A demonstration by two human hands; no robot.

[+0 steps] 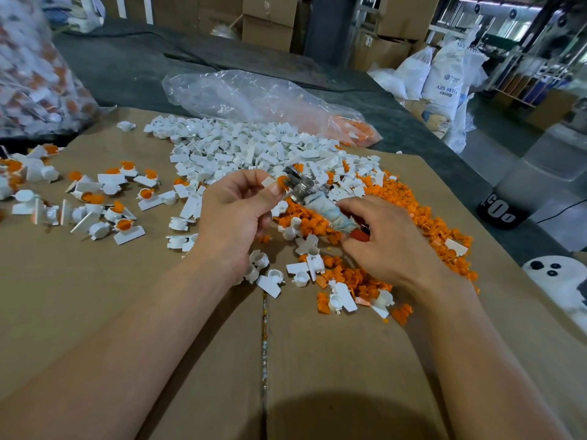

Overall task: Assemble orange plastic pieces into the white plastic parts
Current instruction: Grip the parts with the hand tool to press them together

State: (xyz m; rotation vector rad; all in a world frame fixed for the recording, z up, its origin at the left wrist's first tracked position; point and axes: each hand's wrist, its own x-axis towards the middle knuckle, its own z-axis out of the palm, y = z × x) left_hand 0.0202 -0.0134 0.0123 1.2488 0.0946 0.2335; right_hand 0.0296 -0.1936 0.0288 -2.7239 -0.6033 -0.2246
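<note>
Two hands meet over the middle of a cardboard-covered worktop (127, 312), both raised just above the heaps of small parts. The left hand (235, 211) pinches a white part (269, 181) between thumb and curled fingers (251, 179), and an orange piece (281, 181) sits against that part at the fingertips. The right hand (387, 236) grips a tool (330, 214) whose handle is wrapped in pale cloth, its fingers (359, 206) curled round the wrapping, with a red end showing below the palm. The tool's metal head (298, 184) points up and left and touches the held white part and its orange piece. Directly behind the hands spreads a broad heap of loose white parts (241, 147), and to the right, running under and past the right hand, lies a heap of loose orange pieces (409, 198), with some white ones mixed in. To the left, well apart from the heaps, lie scattered assembled parts (124, 225), white with orange showing inside. At the far edge of the cardboard a crumpled clear bag (241, 93) lies open, with more orange pieces in its right end. A large clear sack (31, 74) stuffed with white-and-orange parts stands at the upper left, blurred. Beyond the worktop are cardboard boxes (270, 20) and white printed sacks (444, 81) on the floor to the right.
</note>
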